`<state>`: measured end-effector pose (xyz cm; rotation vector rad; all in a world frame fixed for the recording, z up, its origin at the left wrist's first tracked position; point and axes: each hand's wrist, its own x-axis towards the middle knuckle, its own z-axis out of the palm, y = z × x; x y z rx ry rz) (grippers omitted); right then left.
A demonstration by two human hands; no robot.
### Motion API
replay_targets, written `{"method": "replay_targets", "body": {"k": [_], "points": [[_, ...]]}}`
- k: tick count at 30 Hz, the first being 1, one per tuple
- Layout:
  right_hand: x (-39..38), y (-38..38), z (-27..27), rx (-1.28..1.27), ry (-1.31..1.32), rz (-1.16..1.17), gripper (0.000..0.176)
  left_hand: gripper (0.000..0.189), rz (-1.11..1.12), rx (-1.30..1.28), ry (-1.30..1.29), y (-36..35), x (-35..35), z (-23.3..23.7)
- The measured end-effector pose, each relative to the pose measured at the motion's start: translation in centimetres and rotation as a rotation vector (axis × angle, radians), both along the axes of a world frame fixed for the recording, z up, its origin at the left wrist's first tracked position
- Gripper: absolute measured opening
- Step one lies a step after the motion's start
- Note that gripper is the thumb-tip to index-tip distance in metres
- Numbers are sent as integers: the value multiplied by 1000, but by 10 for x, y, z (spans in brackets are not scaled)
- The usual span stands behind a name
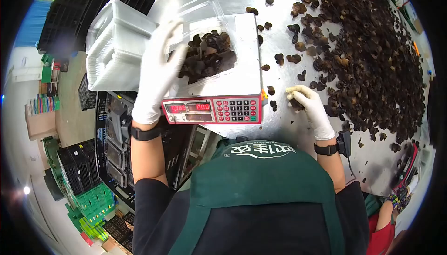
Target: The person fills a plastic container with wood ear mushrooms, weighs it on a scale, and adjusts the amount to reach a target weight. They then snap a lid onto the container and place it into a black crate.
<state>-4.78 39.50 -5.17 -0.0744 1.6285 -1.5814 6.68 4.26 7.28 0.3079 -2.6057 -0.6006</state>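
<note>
The left hand [158, 73], gloved, is clamped around the left wall of a clear box [222, 27] that sits on the scale [242, 80], its lid tipped back toward 12 o'clock. The box already holds a fair heap of dark mushrooms [207, 57], and the readout [188, 108] is lit, though I can't read the figures. At 4 o'clock from the scale, the right hand [309, 106] rests on the table [284, 131], fingers bunched over a loose piece; whether they pinch it I cannot tell. A big pile [372, 59] lies unboxed at 2 o'clock, and empty boxes [116, 45] stand stacked at 10 o'clock, so plenty looks left.
</note>
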Motion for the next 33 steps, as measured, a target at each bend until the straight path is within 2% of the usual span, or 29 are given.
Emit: {"method": "replay_targets", "body": {"k": [1,4,5,7,9,12,15,16,17,19,25,26,31,33], "points": [[-1,-1,1,13,11,19,22,44,78,-9,43,-11,7,2],[-7,-3,1,31,36,66,24,39,232,235,-130,-21,34,2],[-8,-4,1,24,33,73,26,36,183,45,-142,-18,38,-3],[-7,-6,-2,-6,86,97,29,37,15,-52,-165,-4,39,-12],[-6,-7,-9,-37,203,120,34,36,-34,-185,-225,4,37,-41],[-4,-9,0,4,213,191,39,39,-70,-111,-276,19,31,-30],[-1,-13,13,61,232,220,34,43,-56,299,-199,24,30,-1],[-1,-12,16,74,215,219,31,45,-32,353,-204,14,32,7],[-1,-12,17,86,196,222,28,40,8,296,-235,-3,34,7],[-1,-10,16,84,170,209,25,32,109,380,-135,-22,29,8],[-2,-16,18,112,192,223,24,23,150,116,-19,-63,4,2],[-2,-18,19,117,203,221,23,23,188,123,-67,-59,0,2],[-5,-24,18,144,266,179,22,38,356,-43,-320,-64,-24,-9],[-7,-20,10,161,287,179,23,43,363,-204,-300,-85,-18,-34]]}}
